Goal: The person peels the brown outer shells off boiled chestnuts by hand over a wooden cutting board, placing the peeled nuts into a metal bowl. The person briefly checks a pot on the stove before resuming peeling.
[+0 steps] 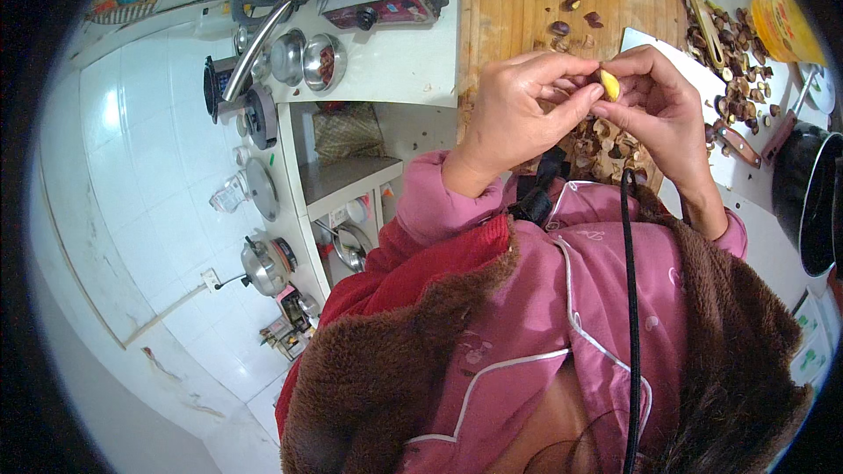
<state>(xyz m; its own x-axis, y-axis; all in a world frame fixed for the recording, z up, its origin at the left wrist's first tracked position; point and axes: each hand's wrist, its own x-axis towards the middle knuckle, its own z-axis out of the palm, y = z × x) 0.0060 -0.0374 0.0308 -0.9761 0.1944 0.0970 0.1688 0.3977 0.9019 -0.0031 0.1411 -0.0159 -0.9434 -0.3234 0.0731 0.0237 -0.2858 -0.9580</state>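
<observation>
Between my hands is a partly peeled chestnut point(610, 85), its yellow flesh facing up and a dark bit of shell at its upper left edge. The fingertips of my left hand point(520, 105) pinch it from one side. From the other side, the thumb and bent fingers of my right hand point(658, 89) grip it. Both hands are raised over a wooden cutting board point(490, 6). Brown chestnut shells point(602, 141) lie heaped on the board below my hands. Farther up the board are several chestnuts point(560, 27), some whole and brown, some showing yellow flesh.
A cleaver point(701, 20) lies at the board's right edge, beside scattered shells point(741, 102). A brown-handled knife point(737, 145), a black pot point(807, 197) and a yellow container point(787, 23) stand to the right. At left are a gas stove point(388, 10) and steel bowls point(324, 62).
</observation>
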